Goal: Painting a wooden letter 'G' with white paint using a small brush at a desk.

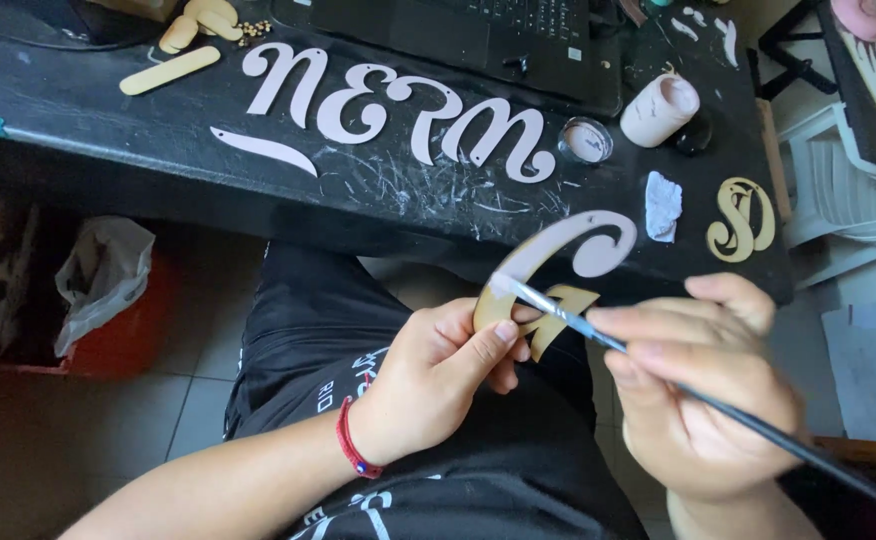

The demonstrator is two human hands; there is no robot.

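1. Black and scratched, the table [108, 110] runs across the top of the view, with a tiled floor below it and a red bin lined with a plastic bag [108, 290] under its left end.
2. On the table lies a row of pale painted cutout letters [398, 115], with a bare wooden stick [170, 70] at their upper left and a laptop [458, 30] behind them.
3. The left hand [428, 385], a red bracelet [353, 448] on its wrist, has its fingers [488, 345] closed on the lower edge of a curly wooden letter [568, 260], held in the air above the lap, just in front of the table edge.
4. The letter's upper part is pale pink and its lower part bare wood.
5. The right hand [703, 395] has its fingers wrapped round a thin paintbrush [658, 370], whose bristle tip touches the letter's left curve.
6. Further right on the table stand a small open paint jar [586, 140], a pinkish roll [660, 108], a crumpled white wipe [663, 205] and a bare wooden monogram [743, 220].
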